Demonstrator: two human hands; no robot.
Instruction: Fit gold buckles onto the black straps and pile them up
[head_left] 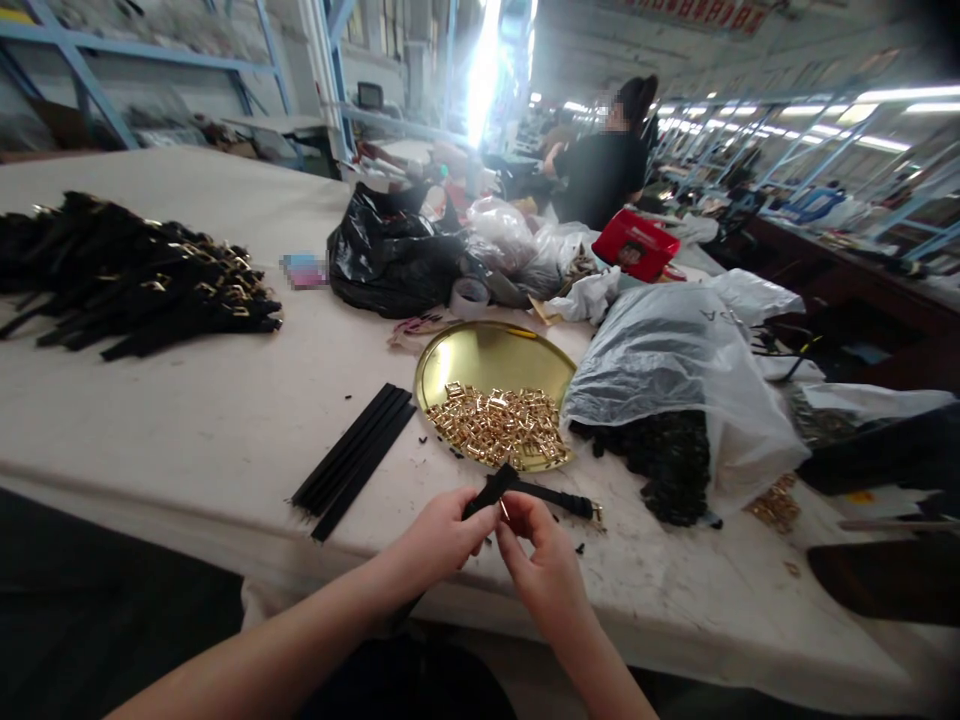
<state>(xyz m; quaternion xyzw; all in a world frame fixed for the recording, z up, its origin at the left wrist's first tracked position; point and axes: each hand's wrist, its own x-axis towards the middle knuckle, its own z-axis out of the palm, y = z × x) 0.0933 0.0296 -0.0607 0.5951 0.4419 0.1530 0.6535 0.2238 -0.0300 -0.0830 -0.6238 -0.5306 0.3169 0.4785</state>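
Note:
My left hand (442, 532) is closed on a black strap (491, 492), with its end sticking up between the fingers. Close beside it, my right hand (544, 565) pinches a small gold buckle (504, 509) against the strap; fingers partly hide it. Just beyond my hands, another black strap (559, 494) with a gold buckle at its right end lies on the table. A round gold tray (487, 350) sits in front of me, and a heap of gold buckles (499, 425) fills its near half. Several flat black straps (352, 460) lie side by side to the left.
A large pile of buckled black straps (142, 270) covers the far left of the table (187, 420). Behind the tray are a black plastic bag (397, 250) and a tape roll (469, 297). At right, a clear bag (675, 350) spills black pieces (675, 470). A person (604, 170) is beyond.

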